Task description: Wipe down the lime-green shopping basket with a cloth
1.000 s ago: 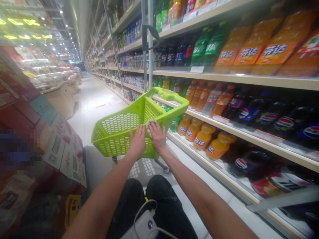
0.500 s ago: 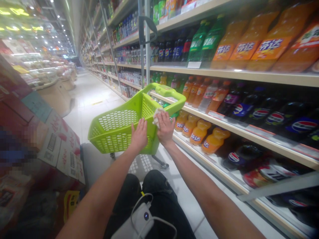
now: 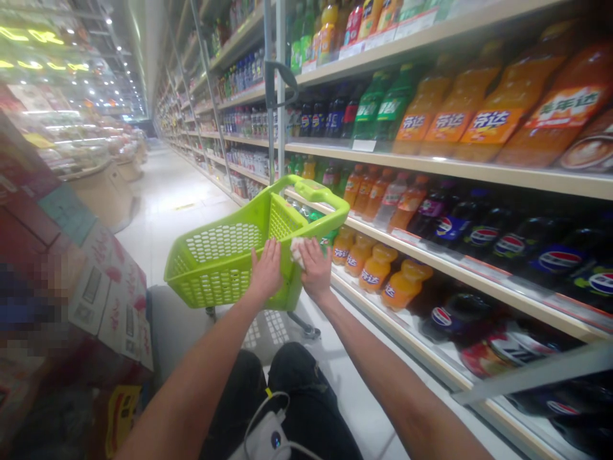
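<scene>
inspection point: the lime-green plastic shopping basket [image 3: 215, 281], used here as the reference for all positions. the basket stands upright on a wheeled metal frame [image 3: 301, 324], directly ahead of the person's lap, with one long wall facing the person.

left hand [image 3: 265, 271]: open, fingers spread, palm flat against the near wall of the basket, just under the rim. right hand [image 3: 316, 268]: open, fingers spread, on the same wall at the rim, just right of the left hand. the hands are apart, a narrow gap between them, and neither is clamped on the basket. a crumpled white cloth [image 3: 297, 253] sits at the rim in that gap, touching the right hand. its exact material cannot be confirmed at this resolution.

right of the basket: a long shelf unit [image 3: 488, 271] carrying orange fanta bottles [image 3: 378, 268] on the lower tier, near the basket, and pepsi bottles [image 3: 558, 260] farther along. beyond the basket: a metal upright post [image 3: 274, 83] with a black strap. left of the basket: stacked cardboard cartons [image 3: 108, 297] with red print. under and behind the basket: pale tiled floor [image 3: 172, 191]. below the basket: dark trousers [image 3: 297, 377] on the person's lap, with a white power bank [image 3: 265, 437] and its cable lying on them.
</scene>
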The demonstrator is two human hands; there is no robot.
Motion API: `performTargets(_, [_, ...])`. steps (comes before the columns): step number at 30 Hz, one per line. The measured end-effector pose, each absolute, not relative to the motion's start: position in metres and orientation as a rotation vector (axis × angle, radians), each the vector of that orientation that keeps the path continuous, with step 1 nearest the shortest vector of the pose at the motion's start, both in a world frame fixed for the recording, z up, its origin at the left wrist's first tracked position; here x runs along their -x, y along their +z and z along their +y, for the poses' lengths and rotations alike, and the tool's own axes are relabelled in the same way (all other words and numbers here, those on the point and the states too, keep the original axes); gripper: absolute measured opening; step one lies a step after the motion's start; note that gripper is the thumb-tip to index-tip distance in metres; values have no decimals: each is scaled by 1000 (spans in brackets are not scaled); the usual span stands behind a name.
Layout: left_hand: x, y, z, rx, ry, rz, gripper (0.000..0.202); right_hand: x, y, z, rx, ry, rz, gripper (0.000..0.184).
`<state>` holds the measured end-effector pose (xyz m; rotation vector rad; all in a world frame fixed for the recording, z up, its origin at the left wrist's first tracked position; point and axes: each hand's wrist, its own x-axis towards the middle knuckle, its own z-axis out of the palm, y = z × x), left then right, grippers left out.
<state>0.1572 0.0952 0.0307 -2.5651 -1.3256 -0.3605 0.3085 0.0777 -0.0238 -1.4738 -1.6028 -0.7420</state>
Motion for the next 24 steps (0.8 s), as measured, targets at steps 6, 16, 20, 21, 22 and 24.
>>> performTargets(6, [-158, 29, 104, 2603, -323, -1452, 77, -343, 35, 97, 1577, -796, -1396, 47])
performTargets(16, [-151, 22, 104, 2656, -443, -1428, 74, -299, 27, 101, 1569, -721, -1877, 46])
performTargets(20, [-136, 16, 108, 2613, -467, -1547, 73, -315, 43, 99, 1641, -757, -1861, 46])
performTargets(21, [-133, 15, 109, 2611, -462, -1561, 73, -322, 48, 99, 1677, -769, -1823, 46])
performTargets(22, [-131, 14, 110, 2614, -458, -1563, 74, -329, 53, 98, 1710, -782, -1786, 45])
performTargets(24, [-129, 11, 111, 2627, -459, -1555, 75, -337, 60, 98, 1758, -801, -1746, 43])
